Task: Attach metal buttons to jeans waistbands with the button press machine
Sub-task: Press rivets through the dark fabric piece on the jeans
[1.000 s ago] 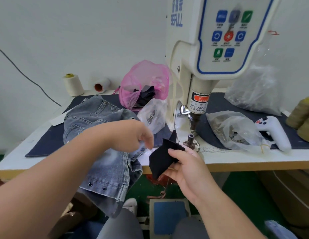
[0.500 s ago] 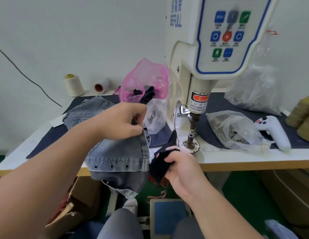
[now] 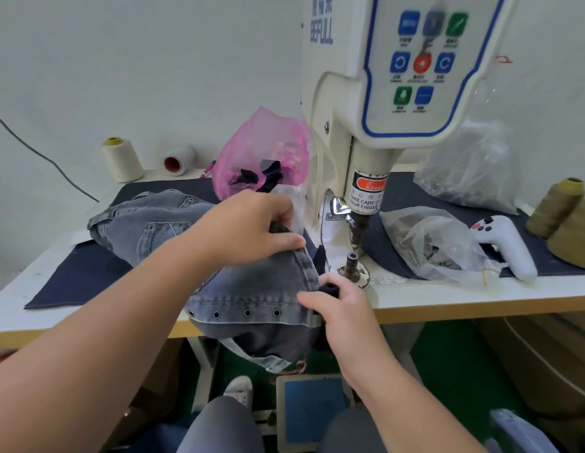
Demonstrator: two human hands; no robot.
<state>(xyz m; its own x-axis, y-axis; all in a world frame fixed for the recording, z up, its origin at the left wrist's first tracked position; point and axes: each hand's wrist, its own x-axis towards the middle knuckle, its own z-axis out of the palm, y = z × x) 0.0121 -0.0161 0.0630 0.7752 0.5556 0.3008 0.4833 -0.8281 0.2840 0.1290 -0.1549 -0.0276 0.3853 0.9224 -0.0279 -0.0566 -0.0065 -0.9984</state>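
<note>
Beside the press (image 3: pixel 351 259), both hands (left (image 3: pixel 251 228), right (image 3: pixel 340 308)) grip faded jeans (image 3: pixel 251 289).

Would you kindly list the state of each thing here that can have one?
jeans: lifted off the table, not under the press
left hand: grips the jeans' upper edge
right hand: pinches a dark cloth scrap
lower die: bare
pink bag: open
cream thread cone: upright

left hand (image 3: pixel 251 227) gripping jeans (image 3: pixel 251 289), press machine (image 3: pixel 366 132)
</note>
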